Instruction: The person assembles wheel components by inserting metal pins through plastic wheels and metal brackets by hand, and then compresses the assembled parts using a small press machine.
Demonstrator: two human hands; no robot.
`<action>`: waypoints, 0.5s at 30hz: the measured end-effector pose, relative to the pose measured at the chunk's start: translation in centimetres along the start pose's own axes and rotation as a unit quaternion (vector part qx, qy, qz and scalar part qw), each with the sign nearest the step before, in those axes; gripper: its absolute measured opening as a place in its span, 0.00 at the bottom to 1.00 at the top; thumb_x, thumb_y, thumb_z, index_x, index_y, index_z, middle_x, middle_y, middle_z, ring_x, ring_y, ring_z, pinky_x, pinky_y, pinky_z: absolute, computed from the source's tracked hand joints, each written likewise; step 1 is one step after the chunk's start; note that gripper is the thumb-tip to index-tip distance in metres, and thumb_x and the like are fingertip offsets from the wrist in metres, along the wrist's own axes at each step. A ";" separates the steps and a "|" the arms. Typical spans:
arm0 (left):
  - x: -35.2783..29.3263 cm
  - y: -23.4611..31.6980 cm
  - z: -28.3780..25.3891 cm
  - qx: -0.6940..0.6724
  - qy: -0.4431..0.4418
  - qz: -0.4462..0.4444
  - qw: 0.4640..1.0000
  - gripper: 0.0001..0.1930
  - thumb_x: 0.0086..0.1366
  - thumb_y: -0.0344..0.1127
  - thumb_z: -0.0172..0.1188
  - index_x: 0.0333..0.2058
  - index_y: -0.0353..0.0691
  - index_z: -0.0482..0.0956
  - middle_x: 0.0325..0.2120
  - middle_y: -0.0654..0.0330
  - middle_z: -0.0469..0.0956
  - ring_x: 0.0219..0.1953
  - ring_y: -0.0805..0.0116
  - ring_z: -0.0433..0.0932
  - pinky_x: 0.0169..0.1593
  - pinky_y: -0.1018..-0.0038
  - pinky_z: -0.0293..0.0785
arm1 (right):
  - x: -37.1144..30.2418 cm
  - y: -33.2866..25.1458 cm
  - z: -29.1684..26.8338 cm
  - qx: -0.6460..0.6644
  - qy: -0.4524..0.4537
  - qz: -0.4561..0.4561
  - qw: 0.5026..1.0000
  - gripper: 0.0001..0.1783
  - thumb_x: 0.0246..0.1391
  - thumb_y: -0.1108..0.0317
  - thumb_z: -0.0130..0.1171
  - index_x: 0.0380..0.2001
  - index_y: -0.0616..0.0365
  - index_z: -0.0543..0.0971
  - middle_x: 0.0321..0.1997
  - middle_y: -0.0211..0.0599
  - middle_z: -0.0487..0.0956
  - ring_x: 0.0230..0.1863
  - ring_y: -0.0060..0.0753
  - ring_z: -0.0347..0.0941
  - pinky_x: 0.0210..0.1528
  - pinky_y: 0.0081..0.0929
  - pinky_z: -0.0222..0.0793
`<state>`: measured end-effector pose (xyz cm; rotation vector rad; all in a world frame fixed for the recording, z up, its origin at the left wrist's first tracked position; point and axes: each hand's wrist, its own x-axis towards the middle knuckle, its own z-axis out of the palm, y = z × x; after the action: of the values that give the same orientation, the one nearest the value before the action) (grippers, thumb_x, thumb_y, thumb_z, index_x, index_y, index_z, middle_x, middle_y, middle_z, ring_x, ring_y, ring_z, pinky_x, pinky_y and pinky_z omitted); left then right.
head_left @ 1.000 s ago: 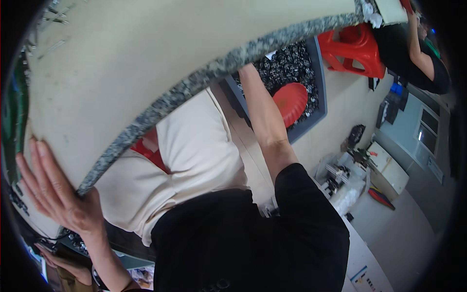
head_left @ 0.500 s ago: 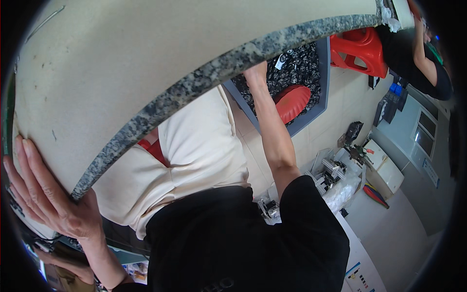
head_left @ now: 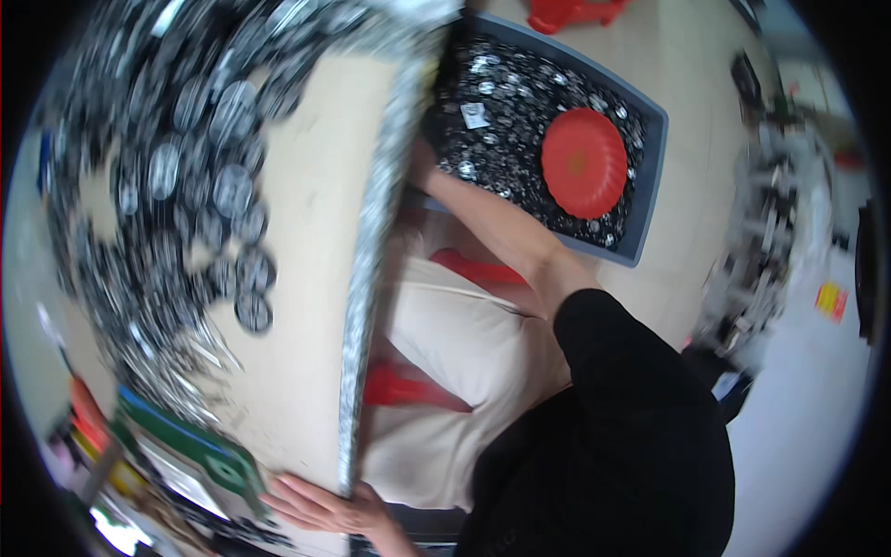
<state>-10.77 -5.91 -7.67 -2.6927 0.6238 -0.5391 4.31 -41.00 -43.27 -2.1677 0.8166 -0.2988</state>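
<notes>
My left hand point(head_left: 320, 506) lies on the tabletop with its fingers stretched out, its palm near the stone edge point(head_left: 360, 306). My right arm reaches down past that edge to the grey bin point(head_left: 650, 176). Only the back of my right hand point(head_left: 422, 165) shows, at the bin's near-left corner. Its fingers are hidden by the table edge and blurred. Small round black pieces with shiny, clear-looking parts point(head_left: 510, 139) fill the bin. A red fluted dish point(head_left: 585, 162) rests on them, beside a small white tag point(head_left: 474, 115).
Many similar round pieces point(head_left: 232, 190) lie heaped on the tabletop point(head_left: 306, 186), with thin shiny strips point(head_left: 200, 362) at the near end. A green object point(head_left: 218, 464) sits by the left table end. Red stools point(head_left: 413, 385) point(head_left: 571, 11) stand beneath me and behind the bin.
My view has swung left, bringing the heaped pieces on the table into sight. My left hand still rests at the table edge. My right hand stays down by the bin, more hidden now.
</notes>
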 end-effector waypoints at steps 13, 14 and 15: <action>1.3 4.6 -5.7 -0.048 -0.069 0.003 0.996 0.43 0.58 0.67 0.33 0.57 0.30 0.57 0.56 0.44 0.58 0.58 0.41 0.55 0.57 0.47 0.50 | 2.6 -5.0 -1.9 0.034 -0.051 0.259 0.964 0.12 0.41 0.62 0.55 0.24 0.59 0.81 0.29 0.47 0.79 0.34 0.44 0.77 0.36 0.35 0.74; 1.6 4.6 -5.5 -0.052 -0.077 -0.007 0.996 0.43 0.58 0.67 0.33 0.57 0.30 0.57 0.56 0.43 0.58 0.58 0.41 0.55 0.57 0.47 0.50 | 2.0 -5.0 -1.7 0.040 -0.059 0.247 0.966 0.11 0.40 0.64 0.55 0.24 0.59 0.81 0.28 0.46 0.79 0.33 0.43 0.77 0.34 0.34 0.75; 1.5 4.0 -4.7 -0.067 -0.073 -0.012 0.995 0.45 0.57 0.69 0.33 0.57 0.30 0.57 0.56 0.43 0.58 0.58 0.41 0.56 0.57 0.47 0.50 | 1.8 -5.2 -1.5 0.046 -0.067 0.234 0.969 0.10 0.40 0.65 0.55 0.23 0.58 0.81 0.27 0.46 0.79 0.32 0.43 0.78 0.33 0.34 0.75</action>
<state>-12.97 -11.07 -4.65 -2.8375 0.6073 -0.3113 7.40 -40.49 -38.49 -1.8182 1.1760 0.0490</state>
